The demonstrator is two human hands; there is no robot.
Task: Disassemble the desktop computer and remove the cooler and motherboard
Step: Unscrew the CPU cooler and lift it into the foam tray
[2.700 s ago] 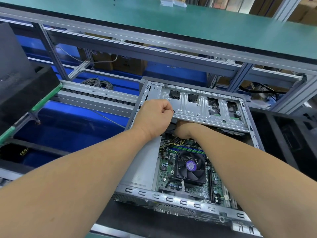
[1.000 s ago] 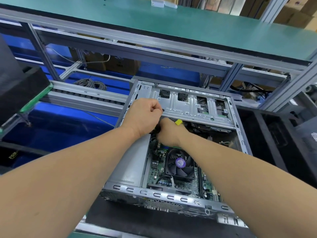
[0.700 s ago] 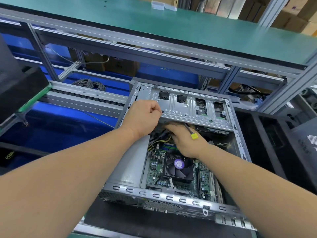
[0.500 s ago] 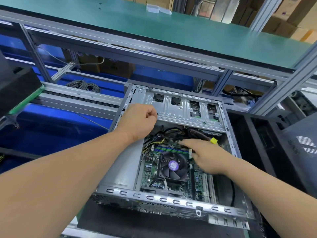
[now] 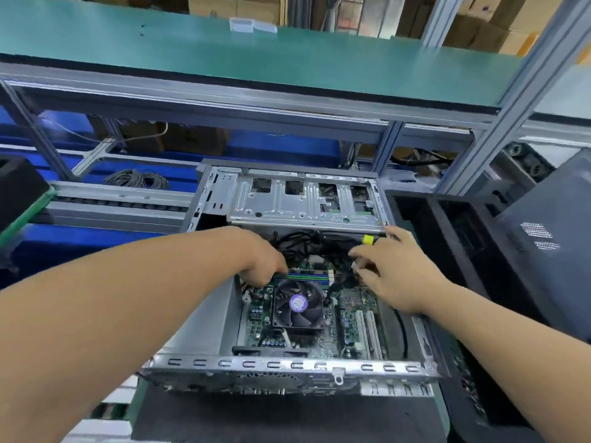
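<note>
Fingers (image 5: 358,251) of both hands reach cables (image 5: 297,241), possibly gripping.

A single head-worn camera looks forward and steeply down, close over the open computer case (image 5: 287,366), with the green shelf (image 5: 256,55) at twelve o'clock.

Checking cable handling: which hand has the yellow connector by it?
The right hand: the yellow connector sits at its fingers, under the drive cage. The left hand is across the case.
</note>
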